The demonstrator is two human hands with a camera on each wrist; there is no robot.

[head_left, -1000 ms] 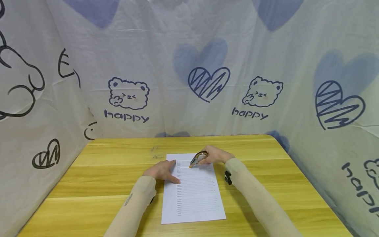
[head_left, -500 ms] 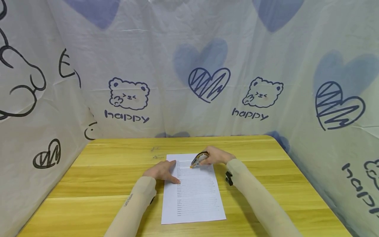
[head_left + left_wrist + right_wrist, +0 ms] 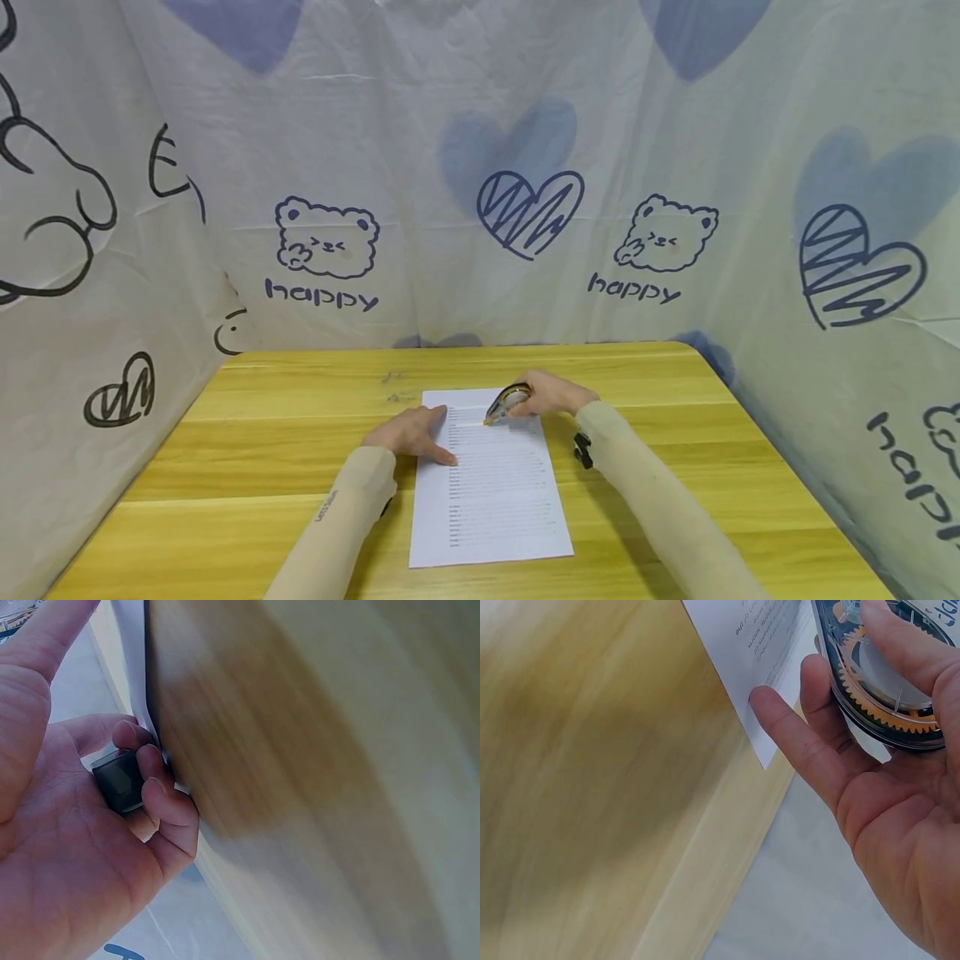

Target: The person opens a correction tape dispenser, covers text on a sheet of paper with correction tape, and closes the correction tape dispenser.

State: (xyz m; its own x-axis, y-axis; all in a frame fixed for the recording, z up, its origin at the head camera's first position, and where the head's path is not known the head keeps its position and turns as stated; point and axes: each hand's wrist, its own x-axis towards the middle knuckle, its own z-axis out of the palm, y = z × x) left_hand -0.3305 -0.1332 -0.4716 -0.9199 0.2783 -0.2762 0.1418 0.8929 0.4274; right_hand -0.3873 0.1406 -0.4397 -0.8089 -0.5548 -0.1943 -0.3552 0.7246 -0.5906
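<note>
R hand [image 3: 551, 393] grips rounded clear-and-black plastic corr. tape [image 3: 877, 682], L hand [image 3: 402, 433] small black block [image 3: 118, 782], over white printed paper [image 3: 495, 525] — top underway, bottom left to do, coverage unclear from here.

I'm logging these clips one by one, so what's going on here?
A person's right grip holds a rounded, clear plastic tape dispenser with an orange gear, its orange tip at the upper lines of a white, rectangular printed paper sheet. The left grip rests on the sheet's left side, a small dark block tucked against its curled fingers. The sheet lies on a yellow wood-grain table.
</note>
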